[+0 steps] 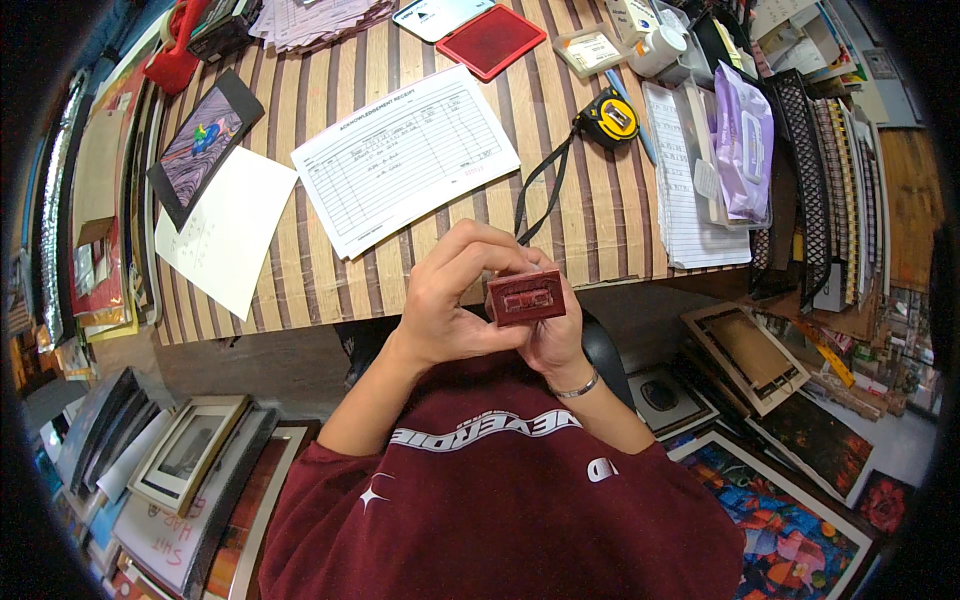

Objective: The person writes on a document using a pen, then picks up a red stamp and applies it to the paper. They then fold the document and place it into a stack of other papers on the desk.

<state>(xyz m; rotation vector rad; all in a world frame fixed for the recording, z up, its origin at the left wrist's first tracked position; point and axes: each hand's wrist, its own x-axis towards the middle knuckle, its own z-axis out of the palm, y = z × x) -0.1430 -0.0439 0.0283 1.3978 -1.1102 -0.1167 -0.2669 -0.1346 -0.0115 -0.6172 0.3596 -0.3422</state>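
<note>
Between my two hands, in front of my chest, is a dark red rubber stamp (pixel 526 298), its inked face turned up toward me with a raised frame and small block in the middle. My left hand (pixel 440 300) curls its fingers and thumb around the stamp's left side. Closed about its right side is my right hand (pixel 558 338), with a metal bracelet at the wrist. Just beyond the hands lies a pad of printed receipt forms (pixel 405 160) with handwriting on it. An open red ink pad (pixel 491 42) rests farther back.
On the striped table (pixel 560 210) are a yellow-black tape measure (pixel 611 118) with a strap, a lined notepad (pixel 700 215) and a purple wipes pack (pixel 743 145) at the right. A cream sheet (pixel 235 245) and dark phone-like slab (pixel 205 150) lie left. Picture frames (pixel 190 455) stand below.
</note>
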